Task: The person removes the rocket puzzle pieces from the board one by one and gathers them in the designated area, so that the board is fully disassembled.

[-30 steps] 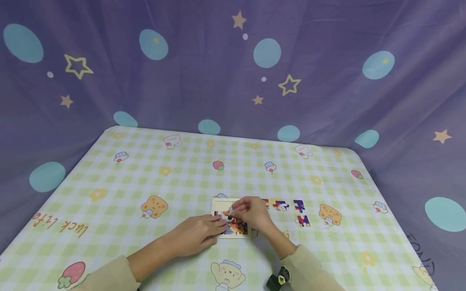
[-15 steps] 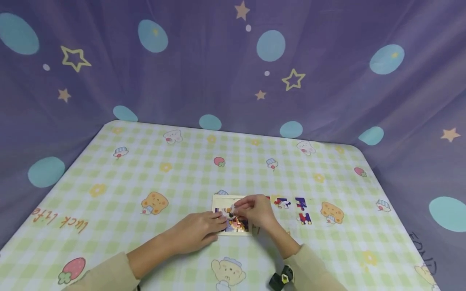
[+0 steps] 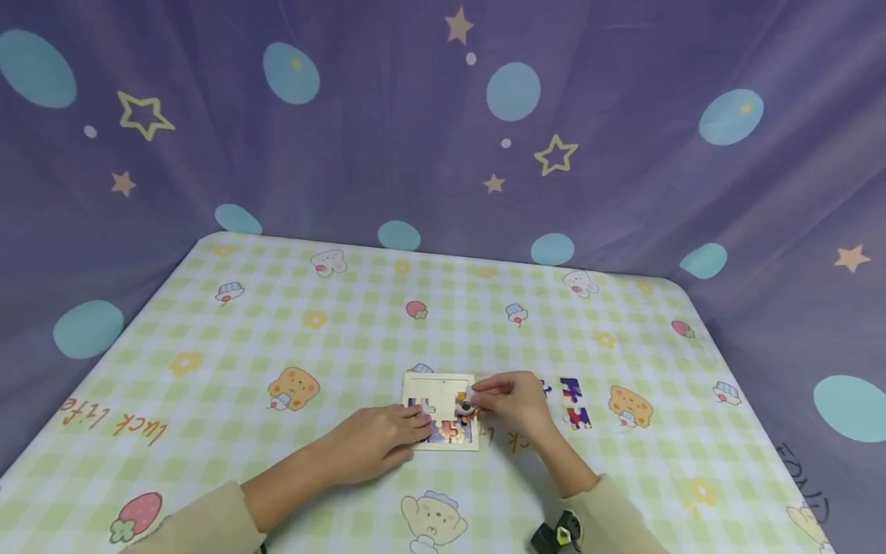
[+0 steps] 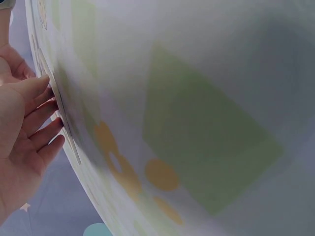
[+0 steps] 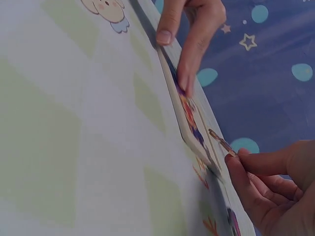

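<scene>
A pale puzzle tray (image 3: pixel 441 446) lies on the table, partly filled with coloured pieces along its near rows; its far part shows bare board. The left hand (image 3: pixel 383 442) rests its straight fingers on the tray's left side; in the left wrist view the left hand (image 4: pixel 24 118) has its fingers along the tray edge (image 4: pixel 69 128). Over the tray's right side, the right hand (image 3: pixel 515 400) pinches a puzzle piece (image 3: pixel 465 405) between thumb and fingertips. In the right wrist view that piece (image 5: pixel 222 142) is tilted above the tray, held by the right hand (image 5: pixel 275 184).
To the right of the tray, loose puzzle pieces (image 3: pixel 571 389) lie on the checked tablecloth (image 3: pixel 360 346), one (image 3: pixel 577 418) nearer the front edge. Another is partly hidden behind the right hand. A purple curtain (image 3: pixel 388 138) hangs behind the table.
The right hand has moved right with its pinched piece, from the tray's middle to its right side, uncovering bare board. The left hand stays on the tray.
</scene>
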`<state>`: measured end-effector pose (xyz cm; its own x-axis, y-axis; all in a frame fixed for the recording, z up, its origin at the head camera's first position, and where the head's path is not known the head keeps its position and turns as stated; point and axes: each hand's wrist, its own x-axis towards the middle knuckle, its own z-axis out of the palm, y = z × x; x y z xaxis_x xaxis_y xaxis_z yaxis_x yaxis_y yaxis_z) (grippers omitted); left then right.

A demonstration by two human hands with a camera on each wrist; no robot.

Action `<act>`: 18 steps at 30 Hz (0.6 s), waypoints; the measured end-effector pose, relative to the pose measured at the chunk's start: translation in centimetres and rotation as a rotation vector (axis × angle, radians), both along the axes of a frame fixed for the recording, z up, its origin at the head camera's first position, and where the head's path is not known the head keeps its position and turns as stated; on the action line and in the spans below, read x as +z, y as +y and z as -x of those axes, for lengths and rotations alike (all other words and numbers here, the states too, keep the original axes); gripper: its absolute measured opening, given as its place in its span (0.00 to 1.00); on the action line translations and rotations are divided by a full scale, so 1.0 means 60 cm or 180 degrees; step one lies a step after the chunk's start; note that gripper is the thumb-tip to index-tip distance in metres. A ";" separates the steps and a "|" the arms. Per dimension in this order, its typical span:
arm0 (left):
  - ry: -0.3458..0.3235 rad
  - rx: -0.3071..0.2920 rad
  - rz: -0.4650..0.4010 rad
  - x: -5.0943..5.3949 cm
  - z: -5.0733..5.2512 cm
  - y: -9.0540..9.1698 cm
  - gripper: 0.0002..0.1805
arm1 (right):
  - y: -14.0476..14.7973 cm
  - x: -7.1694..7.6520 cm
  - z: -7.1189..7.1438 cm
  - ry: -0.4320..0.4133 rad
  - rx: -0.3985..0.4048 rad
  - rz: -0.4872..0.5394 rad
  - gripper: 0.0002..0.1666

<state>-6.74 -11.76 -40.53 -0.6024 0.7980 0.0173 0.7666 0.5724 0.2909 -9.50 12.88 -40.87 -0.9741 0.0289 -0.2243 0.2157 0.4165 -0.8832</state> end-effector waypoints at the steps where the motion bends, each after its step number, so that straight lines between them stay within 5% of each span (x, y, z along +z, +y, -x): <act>1: -0.0001 0.0001 -0.0003 0.000 0.000 0.000 0.20 | 0.005 0.000 -0.001 -0.0014 -0.0051 -0.0009 0.05; 10: 0.0044 -0.0002 -0.0030 0.001 -0.002 0.000 0.20 | 0.063 0.004 -0.015 -0.0070 -0.0327 -0.0072 0.08; 18: 0.0067 0.0006 -0.0058 0.000 -0.002 -0.001 0.20 | 0.122 0.007 -0.031 -0.0099 -0.0219 -0.0020 0.13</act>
